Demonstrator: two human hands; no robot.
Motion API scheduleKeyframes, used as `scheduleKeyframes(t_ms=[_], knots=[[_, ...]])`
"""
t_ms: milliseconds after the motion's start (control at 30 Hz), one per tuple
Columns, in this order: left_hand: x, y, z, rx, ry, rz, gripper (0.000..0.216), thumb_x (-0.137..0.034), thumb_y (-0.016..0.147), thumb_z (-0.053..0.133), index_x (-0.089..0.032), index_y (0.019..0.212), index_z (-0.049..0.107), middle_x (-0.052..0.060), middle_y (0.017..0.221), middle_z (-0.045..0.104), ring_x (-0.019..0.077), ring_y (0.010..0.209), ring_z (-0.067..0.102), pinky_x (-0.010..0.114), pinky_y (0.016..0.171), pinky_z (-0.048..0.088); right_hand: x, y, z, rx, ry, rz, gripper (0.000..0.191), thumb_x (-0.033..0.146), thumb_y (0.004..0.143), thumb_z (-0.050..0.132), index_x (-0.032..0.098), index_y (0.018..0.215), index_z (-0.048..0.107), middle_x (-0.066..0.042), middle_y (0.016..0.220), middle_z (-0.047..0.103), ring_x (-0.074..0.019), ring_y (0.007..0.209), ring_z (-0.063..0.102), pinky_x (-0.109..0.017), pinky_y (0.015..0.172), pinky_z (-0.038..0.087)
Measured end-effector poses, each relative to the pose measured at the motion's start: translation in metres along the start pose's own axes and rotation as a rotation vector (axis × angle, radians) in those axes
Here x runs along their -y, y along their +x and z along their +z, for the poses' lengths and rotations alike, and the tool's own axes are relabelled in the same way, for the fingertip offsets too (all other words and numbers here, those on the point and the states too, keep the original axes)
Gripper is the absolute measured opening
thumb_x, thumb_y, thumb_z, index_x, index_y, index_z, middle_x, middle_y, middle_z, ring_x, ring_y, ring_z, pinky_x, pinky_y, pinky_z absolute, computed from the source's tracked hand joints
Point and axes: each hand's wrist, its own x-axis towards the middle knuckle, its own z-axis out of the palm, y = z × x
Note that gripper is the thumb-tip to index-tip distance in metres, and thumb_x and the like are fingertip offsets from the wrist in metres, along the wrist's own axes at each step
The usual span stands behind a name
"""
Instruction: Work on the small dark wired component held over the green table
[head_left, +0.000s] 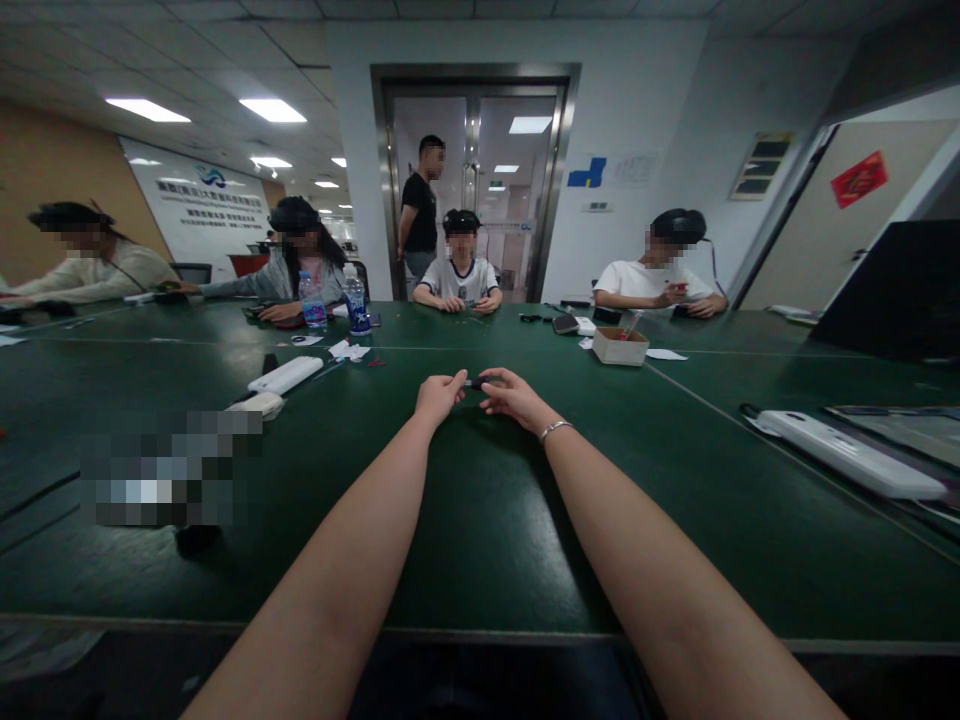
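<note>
Both my arms stretch out over a dark green table point(480, 520). My left hand point(439, 395) and my right hand point(510, 393) meet in the middle, fingers closed in a pinch on a small dark object point(474, 382) held between them just above the table top. It is too small to name. A thin bracelet point(555, 430) sits on my right wrist.
A small cardboard box point(619, 346) stands beyond my right hand. White power strips lie at the left point(285, 375) and right point(847, 455). Two water bottles point(334, 303) stand far left. Several people sit around the table, one stands by the glass door. A dark laptop point(892, 290) stands at right.
</note>
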Motion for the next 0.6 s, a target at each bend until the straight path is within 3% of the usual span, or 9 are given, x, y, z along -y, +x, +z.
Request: scheduleKeyframes(t_ms=[600], knots=[[-0.0033, 0.0018, -0.0016, -0.002, 0.081, -0.064, 0.054, -0.061, 0.080, 0.046, -0.019, 0.047, 0.053, -0.002, 0.043, 0.048, 0.0138, 0.047, 0.045, 0.029, 0.056, 0.031, -0.0017, 0.0012, -0.0024, 0.046, -0.011, -0.008, 0.023, 0.010, 0.080, 0.063, 0.021, 0.099, 0.056, -0.001, 0.091, 0.064, -0.0090, 0.060, 0.065, -0.020, 0.054, 0.055]])
